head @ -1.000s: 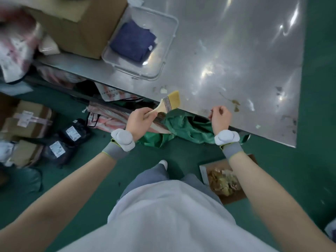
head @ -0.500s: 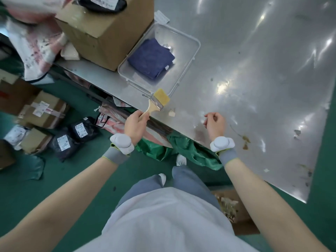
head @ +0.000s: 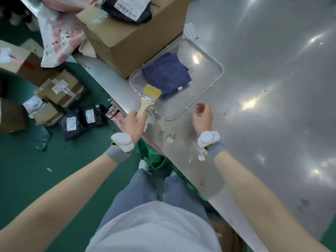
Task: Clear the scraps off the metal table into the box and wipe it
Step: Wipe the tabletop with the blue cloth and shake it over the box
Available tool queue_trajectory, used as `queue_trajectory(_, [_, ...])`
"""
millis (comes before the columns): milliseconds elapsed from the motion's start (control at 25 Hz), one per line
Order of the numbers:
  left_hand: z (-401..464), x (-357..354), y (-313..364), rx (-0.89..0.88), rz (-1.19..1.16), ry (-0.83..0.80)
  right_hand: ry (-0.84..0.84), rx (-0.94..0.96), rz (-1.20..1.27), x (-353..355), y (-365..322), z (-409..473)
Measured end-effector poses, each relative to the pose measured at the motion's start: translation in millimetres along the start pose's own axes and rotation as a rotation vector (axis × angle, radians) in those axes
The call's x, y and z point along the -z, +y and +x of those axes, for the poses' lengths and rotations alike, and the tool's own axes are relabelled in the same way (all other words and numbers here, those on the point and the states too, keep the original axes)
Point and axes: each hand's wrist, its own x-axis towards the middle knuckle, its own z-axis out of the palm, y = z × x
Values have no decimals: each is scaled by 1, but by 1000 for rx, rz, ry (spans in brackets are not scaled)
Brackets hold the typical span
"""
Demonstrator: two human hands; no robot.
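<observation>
My left hand (head: pixel 134 125) grips the wooden handle of a paintbrush (head: pixel 149 98), whose yellow bristles hang over the near corner of a clear plastic tray (head: pixel 214 82). A folded dark blue cloth (head: pixel 166 75) lies inside that tray. My right hand (head: pixel 202 116) hovers over the metal table (head: pixel 272 106) just right of the tray, fingers loosely curled and holding nothing. Small white scraps (head: pixel 170 139) lie on the table near its front edge, between my wrists. A brown box (head: pixel 231 239) stands on the floor below the table, mostly hidden by my body.
A large cardboard box (head: pixel 131 31) with dark parcels on top stands at the table's left end behind the tray. Boxes and black parcels (head: pixel 72 120) litter the green floor to the left. Green fabric (head: pixel 154 157) hangs under the table edge.
The view has shifted toward the tray. My left hand has carried the brush up to the tray's corner. My right hand has loosened from a fist and moved near the tray.
</observation>
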Motion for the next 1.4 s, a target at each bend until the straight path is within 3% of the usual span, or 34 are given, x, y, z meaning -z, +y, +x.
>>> queue_trajectory(200, [36,22,-6,-2,7,29,-89,340,-240,-50,-38,53])
queue_trajectory(320, [56,37,-12,-35,41,15,-135,398,-360,-88,-56,74])
queue_trajectory(480, [73,49,-28,-69,52,-37,-216,404,-722,-117,-66,90])
queue_trajectory(680, [90,60,-35,-98,57,-81,-162,394,-969,-131,-76,92])
queue_trajectory(840, [100,63,-26,-149,87,-88,-61,297,-801,-121,-93,97])
queue_trajectory(1040, [104,48,-10,-145,87,-152,148,175,-180,-73,-103,87])
queue_trajectory(1240, [101,11,20,-186,109,-216,220,125,46,-18,-99,79])
queue_trajectory(1400, [107,-15,47,-224,133,-210,233,133,82,11,-86,76])
